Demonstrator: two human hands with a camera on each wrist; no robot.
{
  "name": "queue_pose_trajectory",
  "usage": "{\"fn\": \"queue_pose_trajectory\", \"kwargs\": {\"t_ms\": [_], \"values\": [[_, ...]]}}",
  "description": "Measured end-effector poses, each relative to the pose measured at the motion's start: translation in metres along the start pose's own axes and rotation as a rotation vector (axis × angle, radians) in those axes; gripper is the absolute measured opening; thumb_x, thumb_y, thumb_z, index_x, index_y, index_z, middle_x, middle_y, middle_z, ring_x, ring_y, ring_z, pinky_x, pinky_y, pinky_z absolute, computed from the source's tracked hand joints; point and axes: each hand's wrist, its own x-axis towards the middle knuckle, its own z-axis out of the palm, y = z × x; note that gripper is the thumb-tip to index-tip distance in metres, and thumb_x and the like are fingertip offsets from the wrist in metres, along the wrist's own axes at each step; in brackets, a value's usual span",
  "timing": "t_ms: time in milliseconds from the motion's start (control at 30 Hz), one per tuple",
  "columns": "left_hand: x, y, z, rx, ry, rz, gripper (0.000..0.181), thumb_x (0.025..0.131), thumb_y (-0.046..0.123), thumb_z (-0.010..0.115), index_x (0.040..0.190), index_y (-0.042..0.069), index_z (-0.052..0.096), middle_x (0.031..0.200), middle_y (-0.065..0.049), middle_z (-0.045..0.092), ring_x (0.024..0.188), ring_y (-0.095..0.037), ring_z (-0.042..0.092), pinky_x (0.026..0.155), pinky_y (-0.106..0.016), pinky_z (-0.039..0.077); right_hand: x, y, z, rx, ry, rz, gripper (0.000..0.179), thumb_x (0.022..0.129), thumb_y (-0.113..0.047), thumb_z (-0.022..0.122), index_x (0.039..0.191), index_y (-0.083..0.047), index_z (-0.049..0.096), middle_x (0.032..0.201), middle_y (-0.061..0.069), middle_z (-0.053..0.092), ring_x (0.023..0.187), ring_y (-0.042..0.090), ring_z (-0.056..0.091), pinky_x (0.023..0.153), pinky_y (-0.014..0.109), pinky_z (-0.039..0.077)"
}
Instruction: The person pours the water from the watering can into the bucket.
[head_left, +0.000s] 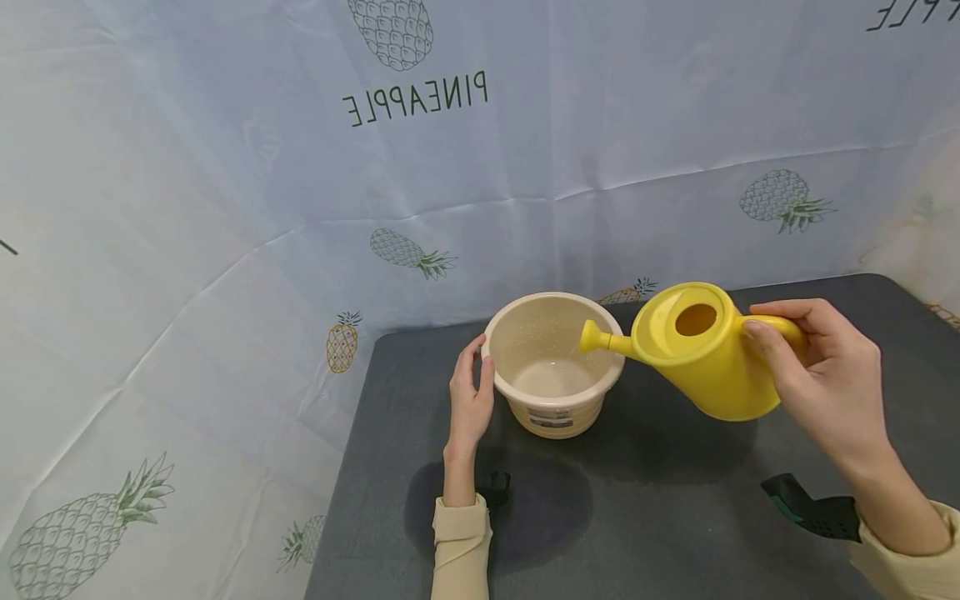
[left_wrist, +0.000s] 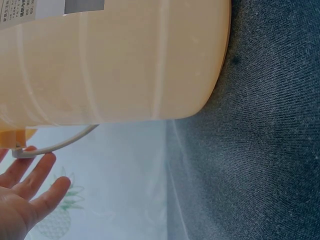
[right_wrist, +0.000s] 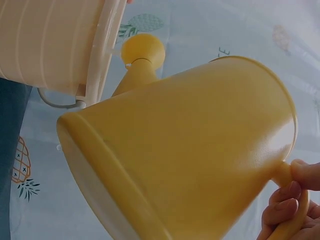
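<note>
A yellow watering can (head_left: pixel 720 358) hangs tilted above the dark table, its spout pointing left over the rim of a cream plastic bucket (head_left: pixel 555 421). My right hand (head_left: pixel 832 375) grips the can's handle, thumb on top and fingers curled around it, as the right wrist view also shows. The sprinkler head (right_wrist: pixel 143 51) is beside the bucket's rim in that view. Against the bucket's left side rests my left hand (head_left: pixel 471 400), its fingers fairly straight near the rim. In the left wrist view those fingers (left_wrist: pixel 37 175) reach the grey bail handle (left_wrist: pixel 65 144). Pale specks dot the bucket's inner wall.
The dark table (head_left: pixel 660 533) carries the bucket upright near its back edge. Behind and to the left hangs a pale curtain (head_left: pixel 225 167) printed with pineapples. A dark strap (head_left: pixel 813 504) sits at my right wrist.
</note>
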Motion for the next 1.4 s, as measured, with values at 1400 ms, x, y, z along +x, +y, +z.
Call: {"fn": "queue_pose_trajectory", "kwargs": {"t_ms": [1400], "values": [[0.001,0.04,-0.007,-0.025,-0.01,-0.031,0.035,0.097,0.003,0.046,0.129,-0.01,0.046,0.127,-0.026,0.048,0.115,-0.036,0.047,0.099,-0.05,0.034,0.002,0.003,0.002,0.036,-0.012,-0.004,0.019,0.079,0.016,0.063,0.098,0.018,0.059,0.093,-0.008,0.061,0.075,0.003,0.055,0.07,0.007,0.044]]}}
